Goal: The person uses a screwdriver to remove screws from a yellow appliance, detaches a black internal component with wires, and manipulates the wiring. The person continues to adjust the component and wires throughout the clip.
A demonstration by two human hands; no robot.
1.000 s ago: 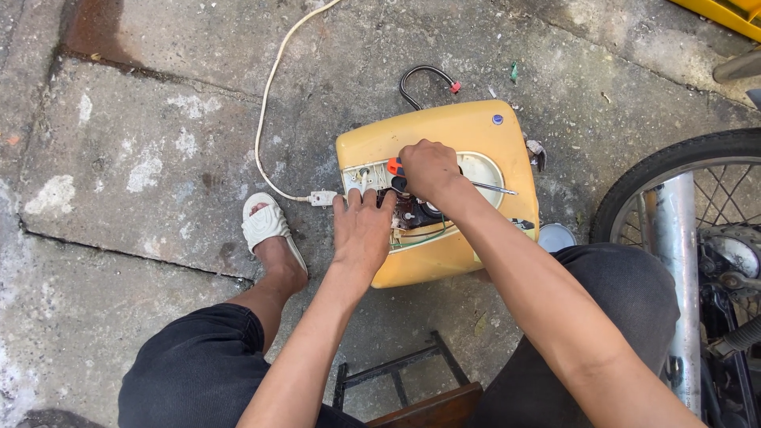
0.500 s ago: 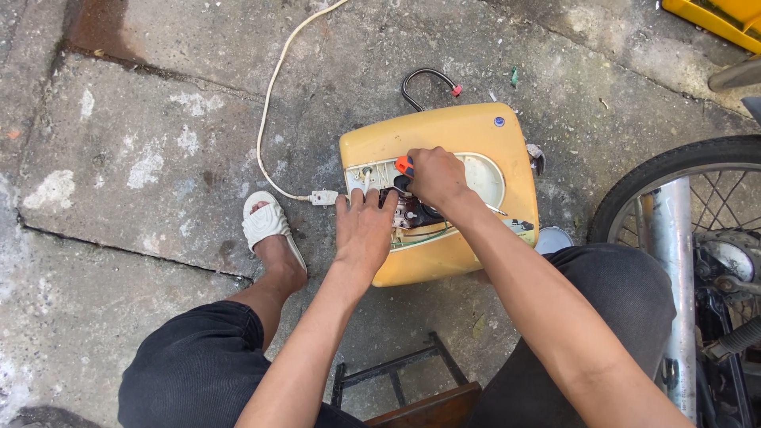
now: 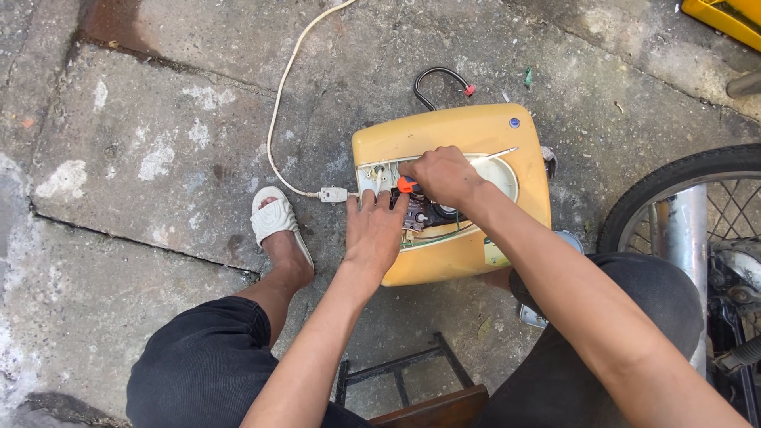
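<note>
A yellow plastic casing [image 3: 468, 131] lies on the concrete floor [image 3: 158, 119] just right of the frame's centre, its opened side up, showing a white inner panel and dark parts with thin wires. The shell looks rigid and fairly light, smooth enough to slide on the concrete; the exposed wiring looks delicate, so the solid outer rim seems the safest place to grip or brace it.

The right hand [image 3: 444, 174] is closed around an orange-handled tool [image 3: 407, 185], probably a screwdriver, its tip hidden down inside the opening. The left hand [image 3: 376, 230] lies flat and open on the casing's lower left edge, fingers spread toward the panel, gripping nothing.

A white power cord [image 3: 277, 103] runs from the top of the frame to a plug [image 3: 333, 194] touching the casing's left side. A black looped cable [image 3: 436, 79] sits just above. A white sandal [image 3: 273, 218] is left of centre, a bicycle wheel [image 3: 682, 174] at the right edge, a stool frame [image 3: 396, 372] near the bottom.
</note>
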